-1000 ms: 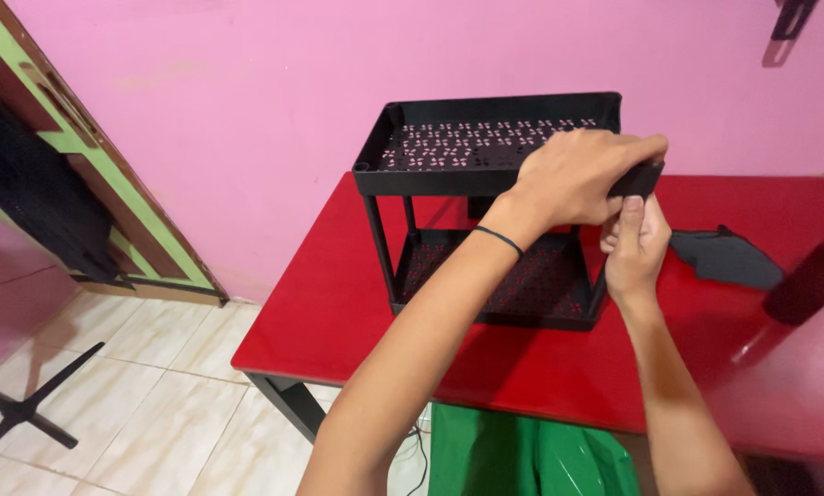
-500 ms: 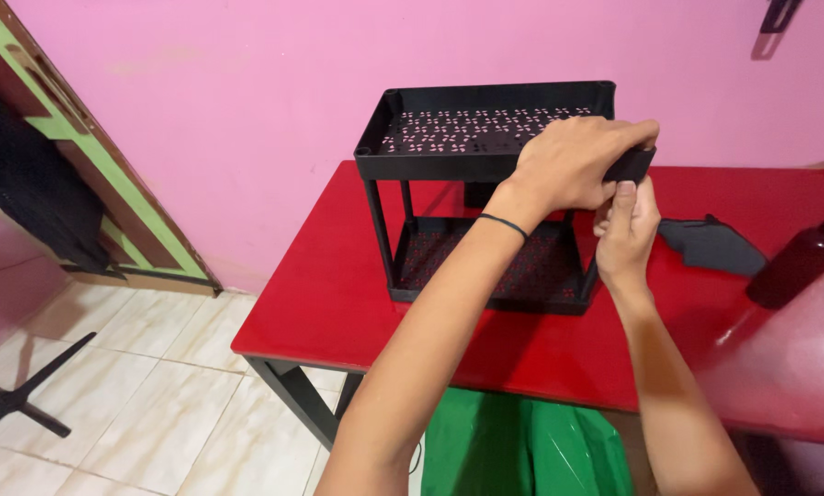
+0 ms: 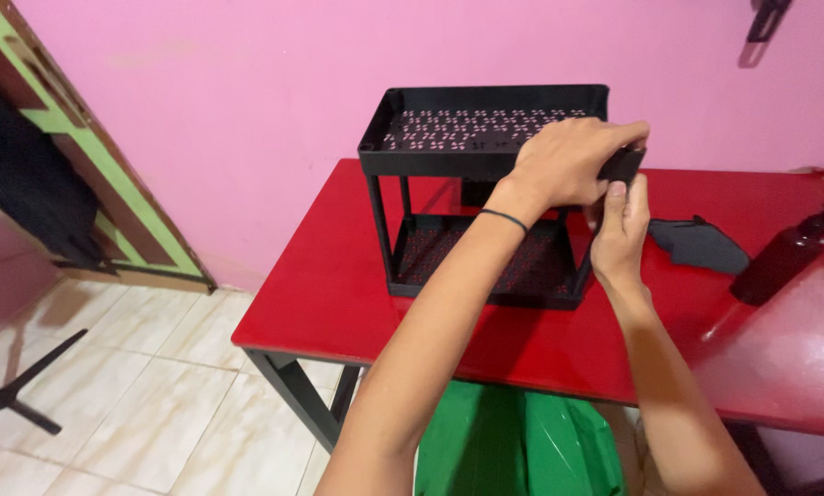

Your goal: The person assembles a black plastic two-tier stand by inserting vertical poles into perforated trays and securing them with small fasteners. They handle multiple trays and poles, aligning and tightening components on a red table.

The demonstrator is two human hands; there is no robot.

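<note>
A black two-tier rack (image 3: 449, 161) with perforated trays stands on the red table (image 3: 338, 285), near the pink wall. My left hand (image 3: 568, 165), with a thin black band on its wrist, grips the front right corner of the top tray from above. Just under it, my right hand (image 3: 621, 234) points its fingers up and pinches at that same corner, where the upright post meets the tray. The post itself is hidden behind my fingers. The lower tray (image 3: 485, 289) rests flat on the table.
A flat black piece (image 3: 701, 246) lies on the table right of the rack, and a dark bottle (image 3: 784, 262) lies farther right. Something green (image 3: 513, 441) sits under the table's front edge. A green door frame (image 3: 90, 156) and black stand legs (image 3: 8, 390) are at left.
Both hands stay at the rack's front right corner. My right hand's fingers have shifted slightly up against the top tray, and my view has drifted a little.
</note>
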